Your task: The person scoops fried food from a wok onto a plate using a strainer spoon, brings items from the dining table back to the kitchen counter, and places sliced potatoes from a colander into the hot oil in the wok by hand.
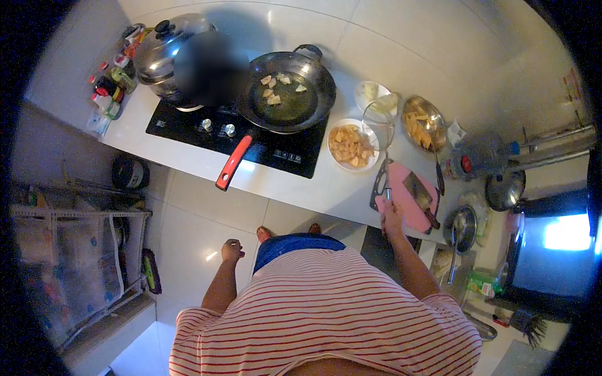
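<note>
My right hand [392, 219] is closed on the handle of a utensil [388, 192] above the near edge of a pink cutting board [404, 178]. A cleaver [419, 193] lies on that board. My left hand [233, 250] hangs beside my body with its fingers curled in and nothing visible in them. On the cooktop [169, 128] sits a black wok [316, 94] with oil and several pale pieces [273, 99] inside. Its red handle [234, 163] points toward me. Between wok and board, a white plate [353, 145] holds chopped orange-brown pieces.
A steel steamer pot [164, 59] stands at the left, near several bottles [108, 88]. Behind the plate are a glass lid or bowl [379, 122], a white bowl [370, 94] and a metal bowl [424, 122] of sliced food. Pans [465, 227] and a sink area lie right.
</note>
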The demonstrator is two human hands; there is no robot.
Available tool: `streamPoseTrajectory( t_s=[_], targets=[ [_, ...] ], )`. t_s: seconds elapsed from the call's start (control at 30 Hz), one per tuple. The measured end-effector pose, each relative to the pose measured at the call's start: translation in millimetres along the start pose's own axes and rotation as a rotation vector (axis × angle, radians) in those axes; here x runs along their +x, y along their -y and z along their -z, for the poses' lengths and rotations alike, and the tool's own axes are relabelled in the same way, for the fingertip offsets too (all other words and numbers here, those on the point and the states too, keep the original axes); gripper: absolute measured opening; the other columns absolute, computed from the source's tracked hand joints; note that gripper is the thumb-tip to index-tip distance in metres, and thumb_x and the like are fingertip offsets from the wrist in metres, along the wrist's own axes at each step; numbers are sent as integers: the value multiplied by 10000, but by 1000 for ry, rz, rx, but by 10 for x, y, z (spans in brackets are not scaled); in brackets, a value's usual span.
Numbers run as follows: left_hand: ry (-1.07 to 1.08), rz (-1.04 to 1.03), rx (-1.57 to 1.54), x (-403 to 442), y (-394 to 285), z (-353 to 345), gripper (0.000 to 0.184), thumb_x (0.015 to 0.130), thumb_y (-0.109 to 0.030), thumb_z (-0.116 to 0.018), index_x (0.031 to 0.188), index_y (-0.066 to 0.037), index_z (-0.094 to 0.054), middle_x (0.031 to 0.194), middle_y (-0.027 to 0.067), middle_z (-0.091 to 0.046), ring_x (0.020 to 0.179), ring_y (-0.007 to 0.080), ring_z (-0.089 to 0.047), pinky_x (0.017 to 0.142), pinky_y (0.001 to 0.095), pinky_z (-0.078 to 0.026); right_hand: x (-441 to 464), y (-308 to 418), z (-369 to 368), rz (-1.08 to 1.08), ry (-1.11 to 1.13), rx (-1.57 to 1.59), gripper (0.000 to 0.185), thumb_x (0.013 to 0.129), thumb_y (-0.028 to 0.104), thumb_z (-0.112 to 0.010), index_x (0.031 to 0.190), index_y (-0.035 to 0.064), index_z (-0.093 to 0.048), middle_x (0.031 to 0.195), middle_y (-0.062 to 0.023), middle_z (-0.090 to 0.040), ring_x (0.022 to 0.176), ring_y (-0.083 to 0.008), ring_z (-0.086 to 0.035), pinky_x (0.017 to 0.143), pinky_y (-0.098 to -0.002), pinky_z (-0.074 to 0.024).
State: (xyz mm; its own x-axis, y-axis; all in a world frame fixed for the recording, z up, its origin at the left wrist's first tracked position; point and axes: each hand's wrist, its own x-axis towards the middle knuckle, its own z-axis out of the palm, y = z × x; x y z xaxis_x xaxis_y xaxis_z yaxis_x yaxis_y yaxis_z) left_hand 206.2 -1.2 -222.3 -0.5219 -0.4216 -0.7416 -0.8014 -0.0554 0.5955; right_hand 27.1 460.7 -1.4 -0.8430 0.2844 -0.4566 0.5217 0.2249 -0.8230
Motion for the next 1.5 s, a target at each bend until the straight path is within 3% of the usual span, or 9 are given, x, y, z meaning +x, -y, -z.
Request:
streamPoseTrajectory(
  t_s=[0.17, 0.4, 0.57, 0.67, 0.7, 0.8, 0.97, 1.2, 1.5],
  targets=[
    [-34, 1, -36, -38, -11, -10, 195, 772, -152, -547, 903, -12, -583, 668, 112, -622, 485, 197, -610, 418, 293, -498, 79, 489, -136, 140, 159, 198, 287, 858, 342, -512, 929, 63, -527, 487, -4, -420, 301, -100, -347, 272, -255, -261],
    [-95, 18, -51, -135, 131, 128, 171, 762, -129, -550, 883, -12, -578, 676, 129, -626, 473, 197, -601, 432, 295, -504, 925, 1150, -939, 583, 61, -433, 307, 853, 285, -475, 846, -13, -548, 536, -80, -488, 349, -174, -453, 326, -298, -354],
    [-163, 108, -209, -239, 462, 267, 129, 742, -76, -549, 853, -15, -571, 683, 140, -617, 465, 208, -590, 413, 309, -498, 1122, 1430, -1532, 464, 15, -602, 335, 818, 287, -493, 869, -29, -588, 871, -235, -592, 863, -404, -546, 780, -449, -408],
    [-190, 152, -233, -375, 649, 341, 121, 721, -19, -544, 841, -19, -558, 697, 143, -610, 464, 217, -582, 392, 317, -490, 1024, 1537, -1841, 458, 45, -559, 336, 830, 292, -496, 846, -34, -578, 777, -232, -596, 717, -359, -590, 647, -428, -455],
    [-197, 168, -228, -402, 694, 354, 125, 718, -13, -543, 843, -20, -555, 697, 142, -610, 464, 218, -581, 391, 317, -490, 793, 1738, -1899, 309, 164, -464, 334, 854, 312, -481, 796, -10, -549, 609, -165, -557, 471, -263, -550, 432, -381, -432],
    [-210, 193, -249, -408, 778, 392, 102, 730, -23, -538, 830, -23, -556, 685, 131, -612, 466, 208, -585, 393, 312, -488, 871, 1678, -2186, 124, 316, -126, 336, 867, 333, -471, 748, 21, -504, 508, -78, -469, 336, -164, -432, 306, -314, -352],
    [-225, 138, -157, -433, 655, 405, 158, 767, -115, -540, 891, -23, -573, 712, 117, -629, 467, 188, -593, 425, 290, -493, 805, 1608, -2283, -338, 657, 276, 298, 873, 359, -464, 888, 63, -493, 498, 7, -413, 342, -92, -334, 292, -233, -270],
    [-147, 104, -191, -236, 492, 385, 207, 774, -139, -537, 934, -10, -558, 722, 122, -632, 479, 188, -600, 443, 290, -499, 629, 1470, -2138, -573, 945, 583, 331, 874, 373, -466, 944, 53, -518, 496, 39, -406, 345, -42, -341, 273, -184, -259],
    [-147, 83, -199, -126, 465, 378, 184, 774, -106, -540, 931, -8, -546, 704, 139, -623, 485, 203, -601, 417, 309, -492, 648, 1429, -1808, -379, 900, 640, 357, 878, 394, -450, 1011, 70, -515, 501, 42, -386, 337, -44, -326, 276, -183, -250]
  ],
)
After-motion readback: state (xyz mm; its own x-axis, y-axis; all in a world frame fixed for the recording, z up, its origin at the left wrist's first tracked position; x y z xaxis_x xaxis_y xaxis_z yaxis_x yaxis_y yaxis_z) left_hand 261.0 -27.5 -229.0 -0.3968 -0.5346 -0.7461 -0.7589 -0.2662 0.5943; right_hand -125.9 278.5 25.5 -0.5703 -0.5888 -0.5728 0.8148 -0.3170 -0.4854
